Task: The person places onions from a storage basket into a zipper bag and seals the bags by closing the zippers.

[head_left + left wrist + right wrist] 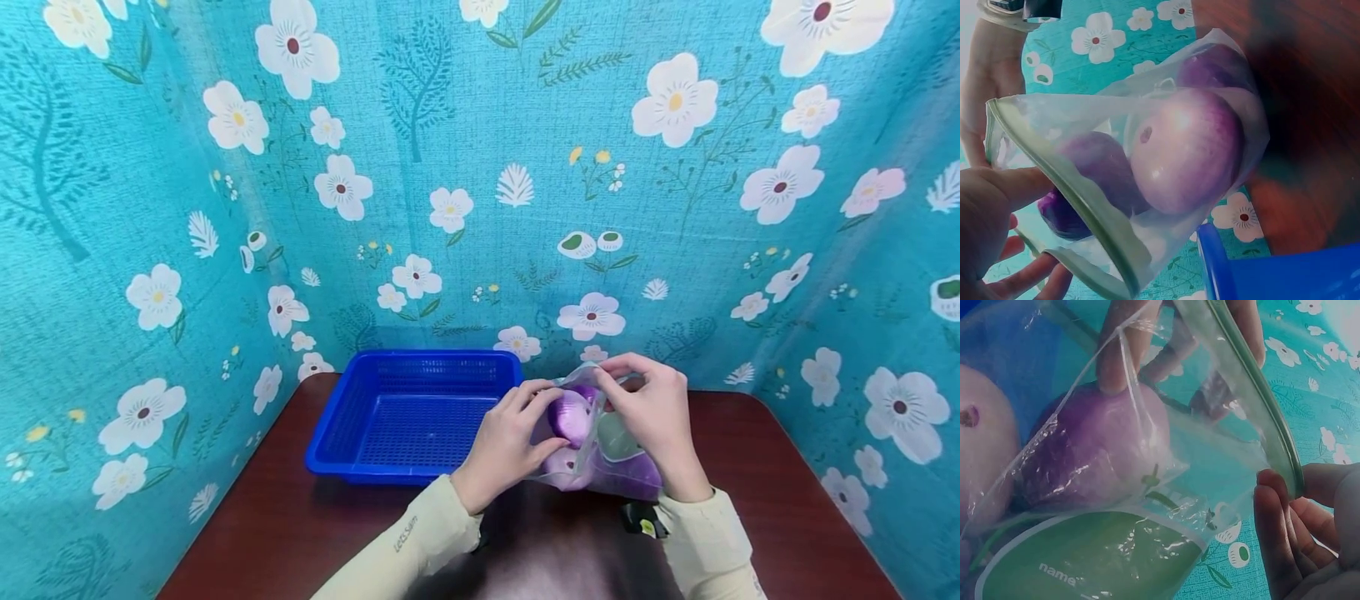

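A clear zip bag (1229, 425) with a green-edged mouth leans over the table, several purple onions (1188, 150) inside it. In the right wrist view a green label (1094, 562) on it reads "name". My left hand (510, 433) is at the bag's mouth, its thumb and fingers around a purple onion (572, 418) there. Seen through the plastic, one fingertip touches the onion's top in the right wrist view. On the far side my right hand (655, 408) pinches the bag's zip edge between thumb and fingers. Plastic glare partly hides the left fingers' contact.
A blue plastic basket (330, 450) with a mesh floor stands left of the bag on the dark red-brown table (247, 533). Blue flowered cloth (480, 250) hangs behind the table and along both sides. Black straps are at both wrists.
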Tool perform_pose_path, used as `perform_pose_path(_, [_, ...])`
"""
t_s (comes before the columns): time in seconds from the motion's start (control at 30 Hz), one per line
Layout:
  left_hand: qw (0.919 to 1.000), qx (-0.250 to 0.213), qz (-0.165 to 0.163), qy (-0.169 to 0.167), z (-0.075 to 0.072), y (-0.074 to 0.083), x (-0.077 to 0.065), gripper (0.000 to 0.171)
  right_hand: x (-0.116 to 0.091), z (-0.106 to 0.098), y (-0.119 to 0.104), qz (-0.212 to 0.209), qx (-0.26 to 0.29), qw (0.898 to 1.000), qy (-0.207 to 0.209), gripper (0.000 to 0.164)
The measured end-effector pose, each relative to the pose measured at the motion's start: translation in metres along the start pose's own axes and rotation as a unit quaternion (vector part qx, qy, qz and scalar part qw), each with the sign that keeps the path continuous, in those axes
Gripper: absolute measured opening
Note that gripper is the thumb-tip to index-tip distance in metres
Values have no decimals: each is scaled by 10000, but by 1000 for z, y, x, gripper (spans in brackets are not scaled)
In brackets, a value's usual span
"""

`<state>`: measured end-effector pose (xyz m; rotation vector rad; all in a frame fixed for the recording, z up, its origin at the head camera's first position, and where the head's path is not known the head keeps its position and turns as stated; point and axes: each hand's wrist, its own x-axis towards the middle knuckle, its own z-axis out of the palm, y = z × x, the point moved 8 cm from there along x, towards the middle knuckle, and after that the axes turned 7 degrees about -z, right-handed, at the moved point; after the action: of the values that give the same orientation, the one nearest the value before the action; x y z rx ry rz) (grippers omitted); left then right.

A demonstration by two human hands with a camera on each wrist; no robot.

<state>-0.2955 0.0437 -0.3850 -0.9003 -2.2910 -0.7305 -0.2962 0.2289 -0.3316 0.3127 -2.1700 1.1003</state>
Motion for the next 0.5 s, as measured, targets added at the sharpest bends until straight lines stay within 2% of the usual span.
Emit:
perform_pose_path(0.27, [9992,-352,-100,146,1,-3,1,34,2,-8,0,-26,-8,9999,164,5])
perform_pose_path(0.5, [9948,-957,-359,-11,1,-13,-5,26,0,-5,2,-34,33,9999,95,6])
